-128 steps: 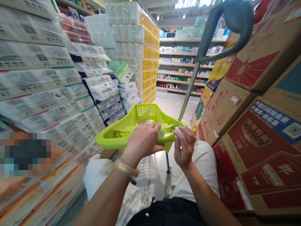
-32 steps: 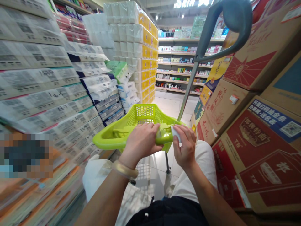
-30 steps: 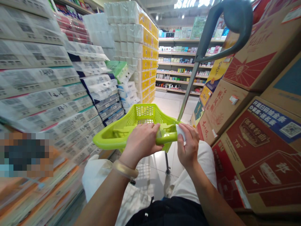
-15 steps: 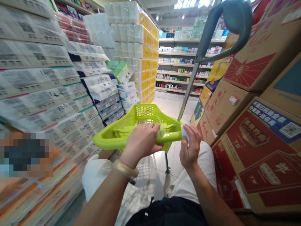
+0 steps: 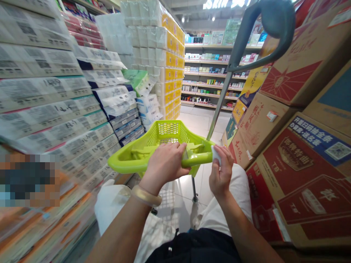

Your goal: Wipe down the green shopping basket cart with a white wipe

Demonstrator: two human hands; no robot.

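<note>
A lime-green plastic shopping basket (image 5: 167, 133) on wheels stands in the aisle just ahead of my knees. My left hand (image 5: 164, 164) is closed around its near rim, a pale bangle on the wrist. My right hand (image 5: 221, 171) is closed on a small white wad, like a tissue or wipe (image 5: 216, 155), pressed against the right corner of the rim. The basket's grey pull handle (image 5: 263, 29) rises up to the right on a metal rod. The inside of the basket looks bare from here.
Stacked tissue packs (image 5: 55, 106) wall the left side. Brown and red cardboard cartons (image 5: 301, 146) are piled on the right. A tall stack of toilet-paper packs (image 5: 161, 58) stands ahead left. Shelves of goods (image 5: 211, 73) cross the far end of the tiled aisle (image 5: 197, 120).
My right hand has slid the white wad along the rim, from near the middle out to the right corner. My left hand has kept its grip.
</note>
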